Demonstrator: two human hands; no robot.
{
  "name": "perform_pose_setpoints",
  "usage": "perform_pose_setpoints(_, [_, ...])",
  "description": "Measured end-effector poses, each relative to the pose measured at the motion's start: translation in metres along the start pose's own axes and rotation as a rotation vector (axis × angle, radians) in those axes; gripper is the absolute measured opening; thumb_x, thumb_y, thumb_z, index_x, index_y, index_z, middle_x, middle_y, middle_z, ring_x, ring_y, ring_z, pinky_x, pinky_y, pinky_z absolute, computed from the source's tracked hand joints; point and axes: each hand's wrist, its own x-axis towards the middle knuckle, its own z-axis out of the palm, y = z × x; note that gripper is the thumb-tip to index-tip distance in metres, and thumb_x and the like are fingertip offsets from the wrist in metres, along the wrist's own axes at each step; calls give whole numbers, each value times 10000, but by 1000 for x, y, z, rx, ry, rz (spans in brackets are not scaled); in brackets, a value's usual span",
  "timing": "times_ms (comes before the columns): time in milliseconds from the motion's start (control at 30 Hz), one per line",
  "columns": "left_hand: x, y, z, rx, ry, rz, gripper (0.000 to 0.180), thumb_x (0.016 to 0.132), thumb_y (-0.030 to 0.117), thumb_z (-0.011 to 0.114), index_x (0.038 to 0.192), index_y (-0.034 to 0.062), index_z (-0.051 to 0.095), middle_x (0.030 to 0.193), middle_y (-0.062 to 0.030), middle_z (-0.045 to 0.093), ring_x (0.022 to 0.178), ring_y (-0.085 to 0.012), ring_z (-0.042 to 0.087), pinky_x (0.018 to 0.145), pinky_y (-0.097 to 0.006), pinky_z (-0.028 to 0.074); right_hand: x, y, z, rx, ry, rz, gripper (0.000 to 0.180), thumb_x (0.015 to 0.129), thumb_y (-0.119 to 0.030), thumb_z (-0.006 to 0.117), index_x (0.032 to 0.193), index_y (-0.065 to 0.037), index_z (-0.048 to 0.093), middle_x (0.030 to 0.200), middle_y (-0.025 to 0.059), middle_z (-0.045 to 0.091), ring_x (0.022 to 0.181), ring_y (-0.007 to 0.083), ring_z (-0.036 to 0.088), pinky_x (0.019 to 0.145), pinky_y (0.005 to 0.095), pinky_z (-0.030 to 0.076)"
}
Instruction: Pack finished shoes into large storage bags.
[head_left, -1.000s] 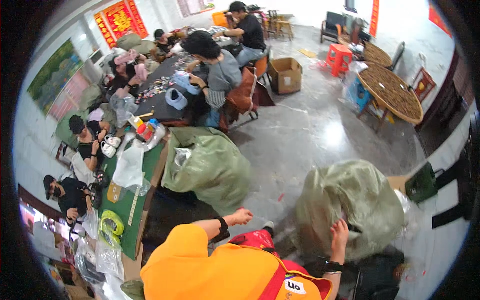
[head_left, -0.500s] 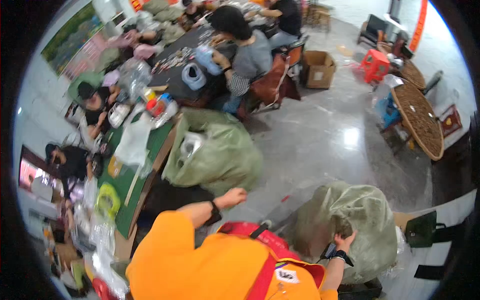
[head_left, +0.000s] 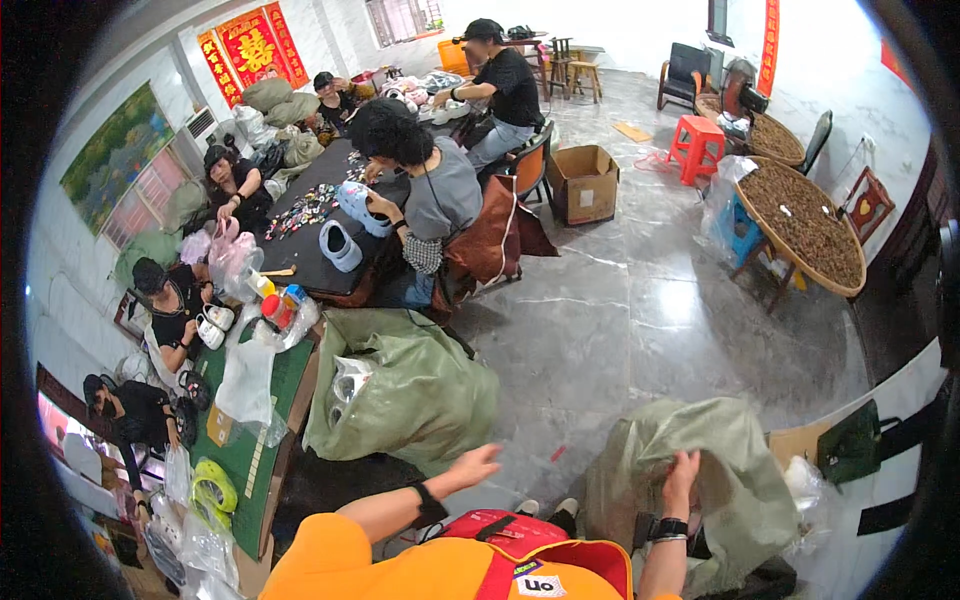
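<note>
Green sack (head_left: 745, 490) rests on the glossy grey floor (head_left: 600, 340), gripped by the right hand (head_left: 682, 482); left hand (head_left: 468, 470) empty, relaxed; green-topped table (head_left: 290, 385) at left.

Orange top (head_left: 400, 568) with red and black accents

The loose, plain orange top has short sleeves (head_left: 318, 550). A red strap (head_left: 497, 576) runs over it beside a white patch (head_left: 540, 586) with dark lettering. Red fabric (head_left: 465, 524), crossed by a short black strip (head_left: 506, 527), shows in front. The left hand (head_left: 468, 470) and right hand (head_left: 682, 478) are bare; a black wristband (head_left: 429, 506) circles the left wrist, a dark watch-like band (head_left: 669, 528) the right. Pale shoe tips (head_left: 528, 508) show below.
</note>
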Motion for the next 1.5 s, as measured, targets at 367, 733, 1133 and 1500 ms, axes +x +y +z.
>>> perform_pose_setpoints(367, [110, 179, 209, 245, -329, 529, 539, 663, 108, 504, 1192, 111, 404, 1301, -226, 227, 1113, -391, 355, 876, -410, 355, -75, -38, -5, -282, -365, -19, 608, 779, -73, 518, 1285, 25, 195, 1292, 151, 274, 1171, 224, 303, 944, 333, 273])
perform_pose_setpoints(733, [176, 312, 168, -707, -284, 86, 265, 793, -2, 298, 924, -22, 527, 846, -120, 565, 769, -206, 539, 624, -335, 449, -134, 61, -224, -746, 267, 319, 881, 729, -382, 571, 1328, -122, -20, 1268, 193, 310, 1124, 315, 351, 876, 398, 328])
perform_pose_setpoints(1133, [192, 244, 165, -28, -259, 206, 318, 799, 55, 377, 1110, 2, 414, 972, -165, 531, 860, -255, 541, 709, -348, 459, -171, 72, -273, -1116, 364, 60, 764, 715, -499, 558, 1277, -86, 246, 1170, 115, 389, 1033, 267, 386, 810, 397, 356])
perform_pose_setpoints(1500, [119, 219, 162, 275, -1046, 181, 248, 795, 136, 442, 983, 20, 553, 782, -30, 586, 661, -90, 444, 569, -272, 400, -115, 136, -285, 335, 705, 645, 522, 817, -335, 495, 1222, -41, 344, 1245, 104, 356, 1137, 254, 340, 918, 430, 297])
